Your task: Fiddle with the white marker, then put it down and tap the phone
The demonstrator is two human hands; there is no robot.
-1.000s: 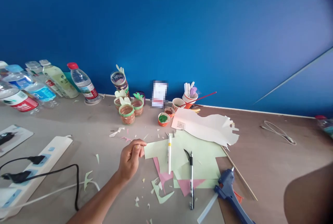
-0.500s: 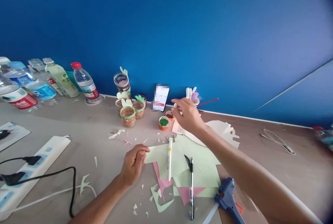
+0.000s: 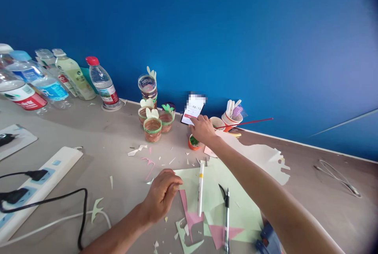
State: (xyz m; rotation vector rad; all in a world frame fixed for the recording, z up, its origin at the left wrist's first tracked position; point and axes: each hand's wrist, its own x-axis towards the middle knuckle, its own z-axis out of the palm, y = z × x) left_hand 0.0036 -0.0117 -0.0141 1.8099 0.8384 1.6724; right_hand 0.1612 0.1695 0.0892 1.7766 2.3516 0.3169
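Observation:
My right hand (image 3: 203,129) reaches over to a phone (image 3: 193,107) that leans against the blue wall with its screen lit. Its index finger is stretched out at the lower part of the screen and appears to touch it. My left hand (image 3: 163,195) is loosely closed, thumb against curled fingers, with nothing showing in it. It hovers by the left edge of pale green paper sheets (image 3: 215,203). A white marker (image 3: 201,189) and a black pen (image 3: 227,216) lie on the sheets. A small cup of green paint (image 3: 194,141) is partly hidden under my right hand.
Decorated cups (image 3: 152,130) stand left of the phone; a cup of white pens (image 3: 232,119) stands right. Plastic bottles (image 3: 103,82) line the left. A power strip (image 3: 38,187), glue gun (image 3: 268,240), paper scraps and a coiled cable (image 3: 336,177) lie around.
My right hand has moved from above the cups leftward to the phone screen. My left hand stays closed beside the paper. The view has shifted slightly.

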